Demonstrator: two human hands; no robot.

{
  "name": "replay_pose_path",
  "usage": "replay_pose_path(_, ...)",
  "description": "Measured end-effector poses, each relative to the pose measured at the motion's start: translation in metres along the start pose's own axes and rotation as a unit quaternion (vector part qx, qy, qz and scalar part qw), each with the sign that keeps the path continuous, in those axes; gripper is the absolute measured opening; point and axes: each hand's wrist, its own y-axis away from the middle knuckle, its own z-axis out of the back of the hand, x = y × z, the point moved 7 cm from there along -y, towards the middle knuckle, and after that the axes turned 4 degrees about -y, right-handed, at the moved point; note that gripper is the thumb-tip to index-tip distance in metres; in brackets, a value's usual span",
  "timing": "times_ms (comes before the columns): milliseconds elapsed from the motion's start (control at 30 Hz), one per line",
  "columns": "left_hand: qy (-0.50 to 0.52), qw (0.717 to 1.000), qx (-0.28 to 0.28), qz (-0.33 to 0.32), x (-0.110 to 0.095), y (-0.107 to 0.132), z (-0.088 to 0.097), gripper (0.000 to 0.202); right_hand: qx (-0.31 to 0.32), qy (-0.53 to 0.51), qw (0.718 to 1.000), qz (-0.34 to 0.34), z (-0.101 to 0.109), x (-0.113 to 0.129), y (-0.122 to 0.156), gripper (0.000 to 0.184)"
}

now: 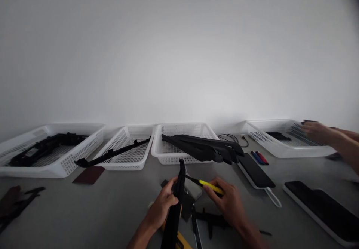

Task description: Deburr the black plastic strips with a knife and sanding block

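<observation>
My left hand (164, 204) is closed around a long black plastic trim piece (176, 204), which stands tilted with its narrow end up. My right hand (228, 200) grips a utility knife (210, 186) with a yellow and black handle. Its thin dark tip points left at the upper part of the trim piece; whether it touches cannot be made out. Below my hands lie a yellow tool (182, 241), partly hidden, and a black caliper-like object (210, 219).
Several black trim pieces (196, 146) rest across a white basket (171, 155). Another trim piece (112, 154) crosses a smaller basket (123, 165). More baskets stand left (64, 163) and right (280, 151). Other people's hands work at far right (316, 131) and far left (11, 200). A power bank (256, 170) lies nearby.
</observation>
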Motion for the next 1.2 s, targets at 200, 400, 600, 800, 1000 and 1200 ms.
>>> replay_pose_path(200,-0.014,0.998,-0.058,0.014,-0.001,0.002,0.008,0.06,-0.013,-0.001,1.0,0.0,0.003,-0.003,0.0,0.051)
replay_pose_path(400,-0.042,0.996,-0.073,0.038,0.001,0.004,0.012,0.049,-0.026,0.004,1.0,0.005,0.007,-0.002,-0.002,0.052)
replay_pose_path(600,-0.049,0.995,-0.08,0.028,0.003,0.002,0.014,0.047,-0.049,0.009,0.999,0.007,0.011,0.003,-0.002,0.056)
replay_pose_path(800,-0.054,0.994,-0.086,0.032,0.001,0.005,0.013,0.048,-0.017,-0.005,1.0,0.006,0.002,0.007,0.0,0.056)
replay_pose_path(1000,-0.052,0.996,-0.07,0.03,0.002,0.004,0.012,0.048,-0.025,-0.001,1.0,0.0,0.002,0.003,0.0,0.055)
replay_pose_path(1200,-0.048,0.996,-0.072,0.021,0.006,0.003,0.015,0.049,-0.047,0.007,0.999,-0.008,0.005,-0.006,-0.001,0.057)
